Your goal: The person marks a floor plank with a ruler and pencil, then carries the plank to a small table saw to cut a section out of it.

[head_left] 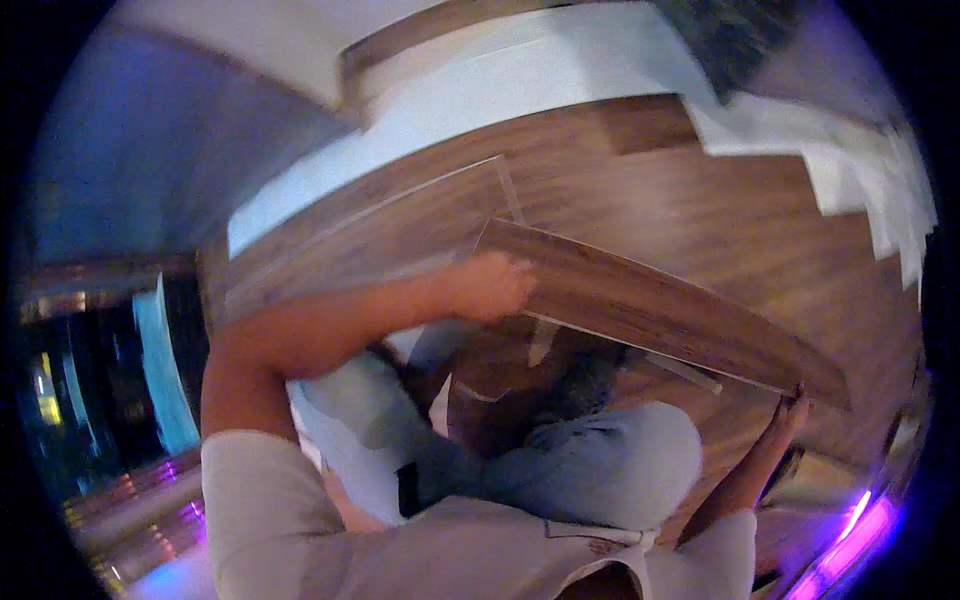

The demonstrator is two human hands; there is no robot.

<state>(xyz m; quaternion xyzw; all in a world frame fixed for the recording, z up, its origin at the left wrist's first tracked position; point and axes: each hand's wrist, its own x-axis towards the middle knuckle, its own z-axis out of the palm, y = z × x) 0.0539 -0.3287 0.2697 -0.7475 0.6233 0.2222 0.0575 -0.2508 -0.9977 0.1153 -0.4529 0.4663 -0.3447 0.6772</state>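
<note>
Head view looks down on a person crouched over a wood-look floor (640, 200), their knees in light blue trousers (600, 460) filling the middle of the picture. A long wooden plank (660, 305) runs across the view from about ten o'clock down toward four o'clock, held just above the floor and tilted, its far edge higher than the near one.

The left hand (490, 285) sits at the plank's upper left end, fingers curled over the corner and gripping it — the bare forearm stretches back toward eight o'clock. The right hand (785, 420) is at the plank's lower right end, near four o'clock; its fingers press up against the underside of the board, though whether they close around the edge I cannot tell, as the picture is blurred there.

Beyond the plank, at eleven o'clock, another laid board (400, 225) shows pale seam lines along its edges. A white baseboard strip (480, 100) curves along the wall at twelve o'clock. White sheets (860, 170) lie on the floor at two o'clock, overlapping one another. At five o'clock — by the rim — a purple light strip (850, 540) glows.
</note>
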